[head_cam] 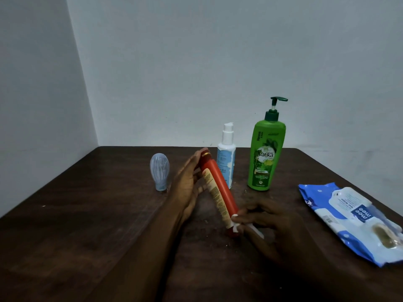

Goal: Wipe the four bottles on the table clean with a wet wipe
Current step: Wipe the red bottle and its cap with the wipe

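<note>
My left hand [188, 188] grips a red-orange bottle [220, 188] by its upper end and holds it tilted, its lower end on the dark wooden table [87, 225]. My right hand [266, 223] presses a white wet wipe [236, 225] against the bottle's lower end. Behind stand a white and blue pump bottle [226, 158] and a tall green pump bottle [265, 153], both upright. A small pale blue bottle [159, 172] stands on its cap at the left.
A blue and white wet wipe pack [346, 219] lies flat at the table's right side, near its edge. Pale walls meet in a corner behind the table's far edge.
</note>
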`<state>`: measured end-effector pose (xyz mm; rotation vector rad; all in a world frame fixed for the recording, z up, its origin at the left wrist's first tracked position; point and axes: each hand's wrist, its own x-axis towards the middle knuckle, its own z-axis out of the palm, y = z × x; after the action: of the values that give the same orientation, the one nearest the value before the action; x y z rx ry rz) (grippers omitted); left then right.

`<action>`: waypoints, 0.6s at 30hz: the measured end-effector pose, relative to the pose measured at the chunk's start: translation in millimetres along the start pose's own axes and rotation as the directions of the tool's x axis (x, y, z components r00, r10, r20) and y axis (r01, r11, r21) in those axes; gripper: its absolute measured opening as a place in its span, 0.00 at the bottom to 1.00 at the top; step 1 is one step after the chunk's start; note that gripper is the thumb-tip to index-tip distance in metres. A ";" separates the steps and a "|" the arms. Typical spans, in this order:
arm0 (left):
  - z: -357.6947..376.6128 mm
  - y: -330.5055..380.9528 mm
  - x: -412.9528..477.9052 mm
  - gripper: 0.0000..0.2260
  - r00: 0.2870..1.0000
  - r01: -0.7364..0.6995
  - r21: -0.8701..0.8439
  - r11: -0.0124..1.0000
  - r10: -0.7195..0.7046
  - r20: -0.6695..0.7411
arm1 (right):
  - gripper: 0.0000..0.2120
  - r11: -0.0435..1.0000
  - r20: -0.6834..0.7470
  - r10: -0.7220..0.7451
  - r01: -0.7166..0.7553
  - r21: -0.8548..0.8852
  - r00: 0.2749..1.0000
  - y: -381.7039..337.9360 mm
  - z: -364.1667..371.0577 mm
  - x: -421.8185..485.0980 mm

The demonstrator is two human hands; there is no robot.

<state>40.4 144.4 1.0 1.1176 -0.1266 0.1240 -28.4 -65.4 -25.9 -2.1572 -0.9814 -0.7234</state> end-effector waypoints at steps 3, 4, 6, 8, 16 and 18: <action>-0.1 1.2 -1.0 0.12 0.999 -0.020 -0.017 1.000 0.021 0.051 | 0.12 0.999 -0.011 0.035 -0.034 0.026 0.999 0.7 -2.0 2.4; 0.6 1.7 -1.1 0.13 0.998 -0.026 -0.024 0.999 0.028 0.062 | 0.12 0.999 -0.016 0.042 -0.042 0.023 0.999 0.7 -1.7 4.1; 2.2 1.9 -1.9 0.13 0.996 -0.034 -0.038 0.999 0.037 0.085 | 0.12 0.998 -0.026 0.061 -0.060 0.025 0.998 -0.1 -0.5 9.7; 3.0 2.9 -2.8 0.14 0.993 -0.041 -0.052 0.998 0.046 0.106 | 0.11 0.997 -0.048 0.070 -0.069 0.034 0.996 -1.5 -0.2 19.9; 6.2 5.5 -9.4 0.18 0.982 -0.048 -0.101 0.994 0.065 0.175 | 0.08 0.998 -0.185 0.059 -0.057 0.019 0.981 -9.0 -0.3 78.7; 6.9 4.8 -9.2 0.19 0.982 -0.053 -0.087 0.995 0.067 0.174 | 0.08 0.998 -0.218 0.055 -0.054 0.009 0.974 -9.4 -0.9 91.3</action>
<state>30.2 140.0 6.7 1.0422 -0.3216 0.0725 15.7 -21.5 41.5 -2.0422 -0.8049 -0.9090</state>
